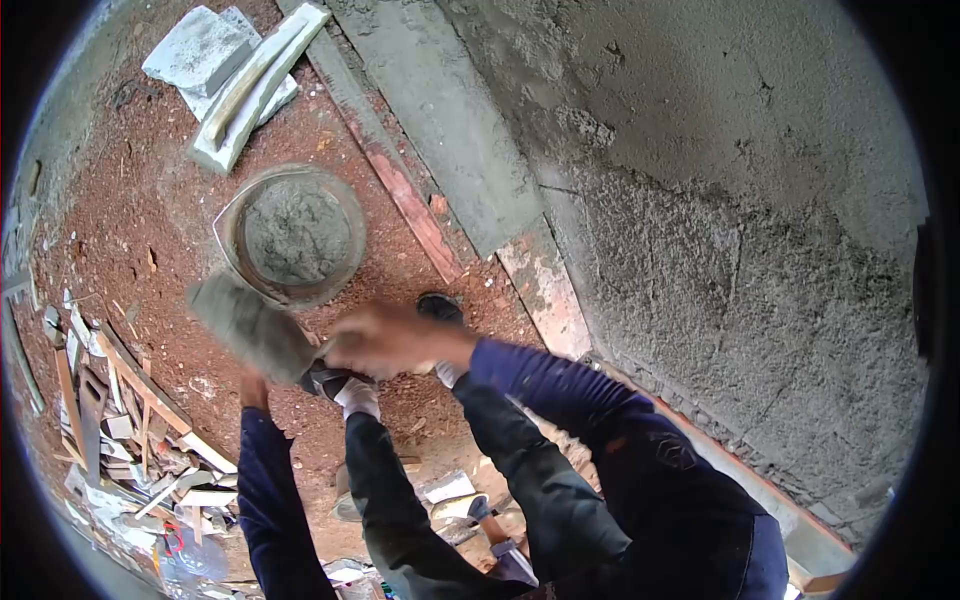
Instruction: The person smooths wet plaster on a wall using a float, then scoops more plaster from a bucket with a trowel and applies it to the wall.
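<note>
My left hand [254,388] is at the near end of a grey, mortar-covered board [245,320], which hides most of its fingers. The board is blurred and tilted, its far end close to the rim of a round bucket [228,235]. Wet grey mortar [297,230] fills much of that bucket. To the right of the board is my right hand [395,337], smeared by motion. Its fingers are bent around something at the board's near edge, too blurred to name.
White slabs [200,50] lie behind the bucket on reddish rubble ground. Wood scraps [150,420] and a handsaw [92,420] are heaped at left. A partly plastered wall [740,250] rises at right, beside a grey ledge [440,110]. My shoes [440,308] stand below my hands.
</note>
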A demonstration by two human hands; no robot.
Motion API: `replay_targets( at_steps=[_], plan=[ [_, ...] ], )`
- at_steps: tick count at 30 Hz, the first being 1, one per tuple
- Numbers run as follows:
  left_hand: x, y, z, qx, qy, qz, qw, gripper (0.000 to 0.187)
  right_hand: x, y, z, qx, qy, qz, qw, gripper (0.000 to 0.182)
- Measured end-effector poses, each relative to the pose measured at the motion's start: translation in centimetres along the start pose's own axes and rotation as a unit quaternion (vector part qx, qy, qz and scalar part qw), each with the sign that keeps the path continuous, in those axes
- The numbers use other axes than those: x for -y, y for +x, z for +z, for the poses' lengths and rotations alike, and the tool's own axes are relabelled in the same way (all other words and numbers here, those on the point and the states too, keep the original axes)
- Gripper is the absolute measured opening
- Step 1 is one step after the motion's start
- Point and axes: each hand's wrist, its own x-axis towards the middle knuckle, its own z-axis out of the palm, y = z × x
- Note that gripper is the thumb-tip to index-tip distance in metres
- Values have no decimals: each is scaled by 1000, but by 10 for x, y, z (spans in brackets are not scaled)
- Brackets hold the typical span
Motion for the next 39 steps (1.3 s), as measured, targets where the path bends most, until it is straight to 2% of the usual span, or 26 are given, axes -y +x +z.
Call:
replay_targets(
  at_steps=[1, 3, 4, 5, 7, 8, 9, 10, 11, 12, 14, 15, 17, 18, 20, 23, 24, 26, 27, 28, 29, 31, 32, 36, 38, 39],
  plan=[
    [-7, -6, 7, -1, -8, -14, 1000, 78, 1, -20, -40, -13, -6, 34, 999, 34],
    [-42, -14, 32, 16, 4, -26, 1000, 79, -71, -66, -132, -75, 149, 29, 986, 39],
    [-49, -12, 40, 14, 2, -30, 999, 79, -55, -116, -177, -157, 135, 88, 974, 42],
    [-55, -7, 45, 60, -21, 1, 998, 78, -29, -153, -195, -335, 52, 214, 916, 42],
    [-74, 2, 52, 94, -48, 31, 994, 76, 6, -245, -239, -372, -236, 196, 876, 38],
    [-82, 1, 56, 138, -73, 14, 988, 75, 44, -283, -234, -404, -274, 210, 847, 35],
    [-87, 1, 63, 189, -93, -4, 977, 73, 90, -299, -221, -458, -92, 257, 846, 32],
    [-90, 5, 69, 192, -91, -11, 977, 73, 114, -307, -204, -459, -147, 289, 827, 33],
    [-95, 11, 73, 128, 101, -35, 986, 65, 129, -305, -191, -459, -206, 312, 806, 33],
    [-102, 17, 73, 53, 290, -56, 954, 57, 130, -296, -184, -459, -206, 308, 807, 33],
    [-49, 67, 48, 40, 248, 53, 967, 38, 111, -270, -168, -261, -368, 277, 848, 37],
    [-68, 38, 66, 22, 246, 44, 968, 37, 80, -252, -163, -209, -473, 182, 836, 31],
    [-81, 3, 103, 0, 294, 62, 954, 39, 51, -195, -143, -155, -572, 140, 793, 24],
    [-82, 4, 110, 22, 426, 50, 903, 37, 47, -155, -126, -149, -576, 204, 778, 22],
    [-97, -30, 140, -9, 249, 142, 958, 38, 24, -85, -117, -156, -590, 189, 769, 24],
    [-87, -32, 147, 28, 259, 215, 941, 40, -29, -9, -114, -96, -647, 119, 747, 25],
    [-91, -48, 148, 70, 148, 220, 962, 40, -45, 12, -106, -65, -651, 124, 746, 26],
    [-75, -52, 136, 65, 146, 277, 947, 41, -74, 31, -64, -140, -439, 176, 870, 28],
    [-60, -51, 126, 61, 144, 327, 932, 42, -85, 28, -42, -153, -414, 162, 882, 31],
    [-42, -48, 115, -42, 279, 447, 849, 44, -94, 26, -21, -166, -389, 148, 894, 34],
    [-51, -63, 104, -44, 282, 444, 849, 44, -104, 24, -6, -163, -387, 147, 896, 34],
    [-79, -105, 88, 15, 220, 240, 946, 39, -118, 8, 23, -183, -359, 156, 902, 39],
    [-77, -109, 76, -20, 270, 171, 947, 40, -102, -5, 33, -179, -356, 157, 904, 39],
    [-104, -146, 51, -33, 139, 190, 971, 36, -4, -50, 46, -201, -305, 109, 924, 37],
    [-117, -170, 44, -60, 128, 19, 990, 33, 22, -54, 44, -236, -334, 96, 908, 33],
    [-117, -176, 44, -53, 120, 24, 991, 33, 24, -51, 40, -242, -343, 96, 903, 33]
  ],
)
